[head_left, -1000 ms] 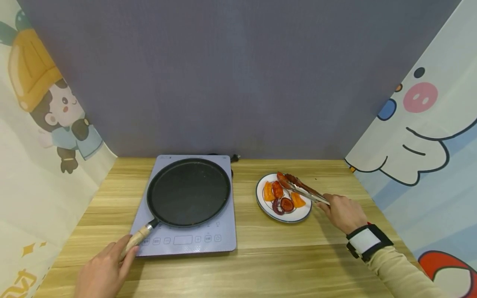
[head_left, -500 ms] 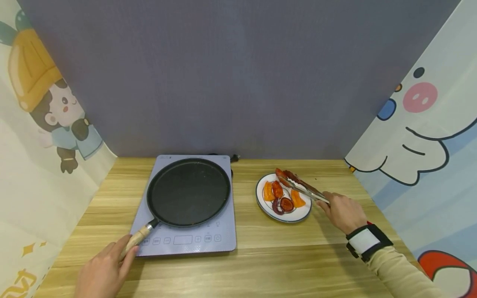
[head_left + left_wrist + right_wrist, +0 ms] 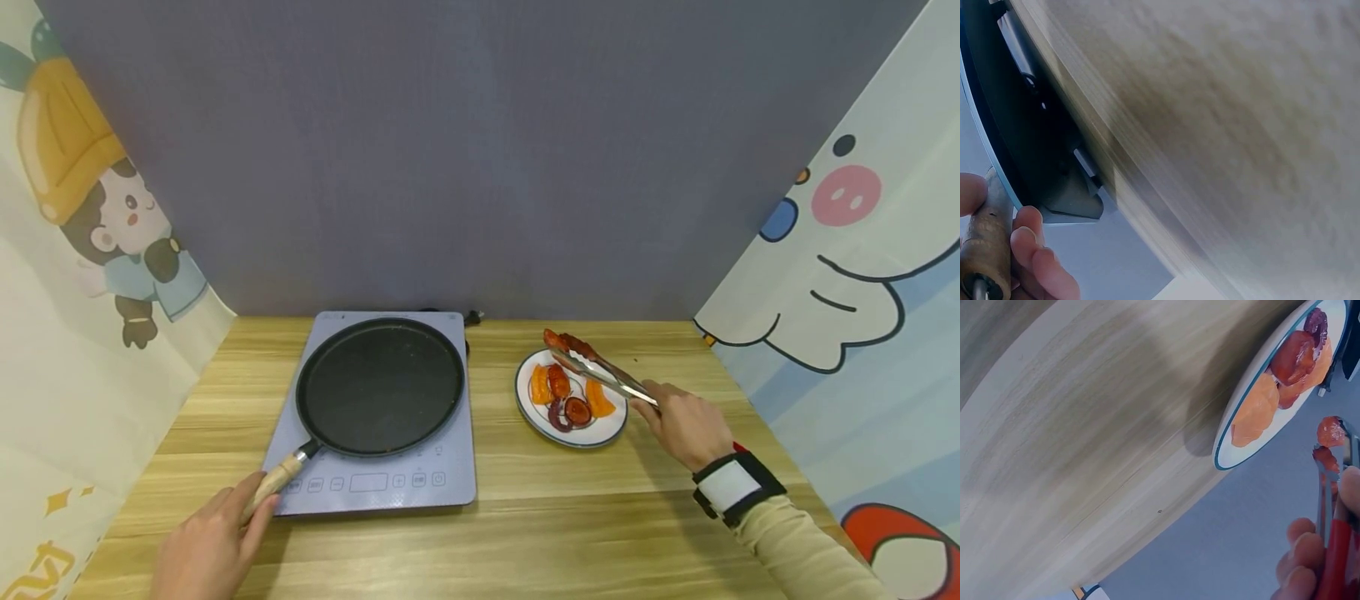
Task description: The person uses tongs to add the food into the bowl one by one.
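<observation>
My left hand [image 3: 206,537] grips the wooden handle [image 3: 276,482] of a flat black frying pan [image 3: 381,387], which sits on a pale induction cooktop [image 3: 461,487]. In the left wrist view, fingers and thumb wrap that handle [image 3: 988,240]. My right hand [image 3: 690,429] holds metal tongs [image 3: 618,382] with red grips [image 3: 1336,556]. Between the tong tips is a red piece of food [image 3: 555,339], perhaps sausage, raised over the far side of a white blue-rimmed plate [image 3: 588,437]. On the plate lie orange pieces [image 3: 540,385], red pieces [image 3: 577,411] and a curled purple piece [image 3: 558,417].
The wood-grain table [image 3: 525,517] carries cooktop and plate side by side, with bare wood between them. A grey panel [image 3: 465,167] rises behind. Patterned curtains [image 3: 892,333] flank the table. A black plug [image 3: 472,317] lies behind the cooktop.
The tongs with the red piece have risen and shifted slightly left, toward the plate's far edge. My left hand and the pan stay put.
</observation>
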